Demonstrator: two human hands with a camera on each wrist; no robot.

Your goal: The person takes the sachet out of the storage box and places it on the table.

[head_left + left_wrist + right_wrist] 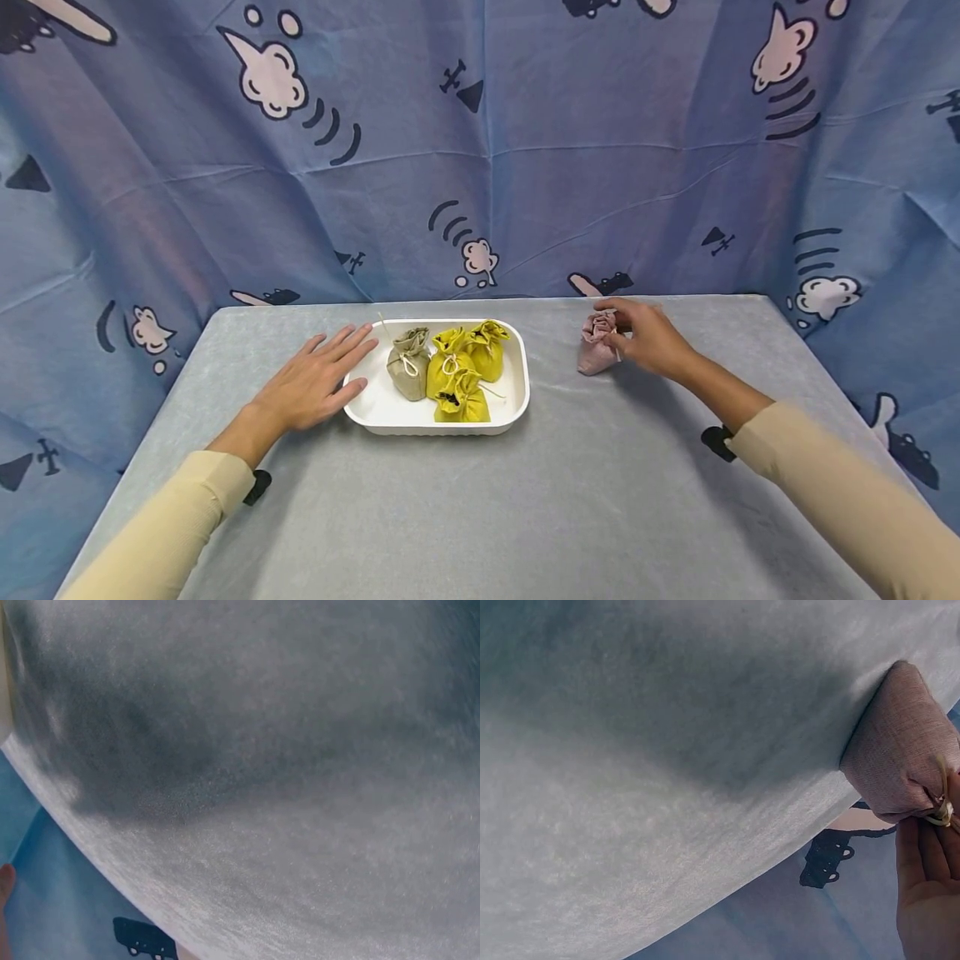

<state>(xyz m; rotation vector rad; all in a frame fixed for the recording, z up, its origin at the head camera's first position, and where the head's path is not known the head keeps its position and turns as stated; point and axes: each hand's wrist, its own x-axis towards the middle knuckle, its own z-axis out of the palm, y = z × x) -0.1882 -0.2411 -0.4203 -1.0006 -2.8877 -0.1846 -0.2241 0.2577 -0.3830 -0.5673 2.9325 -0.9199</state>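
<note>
With fingers and thumb, my right hand pinches the gathered neck of a pink drawstring pouch at the right of the table. In the right wrist view the pouch shows its woven cloth and a pale cord tied at the neck. My left hand lies with its fingers straight on the left rim of a white tray. Inside the tray sit a grey-green drawstring pouch and three yellow pouches, bunched together. Only a fingertip of the left hand appears in the left wrist view.
A grey cloth covers the table. Behind its far edge hangs a blue patterned curtain, which also runs along both sides. The pink pouch stands well to the right of the tray.
</note>
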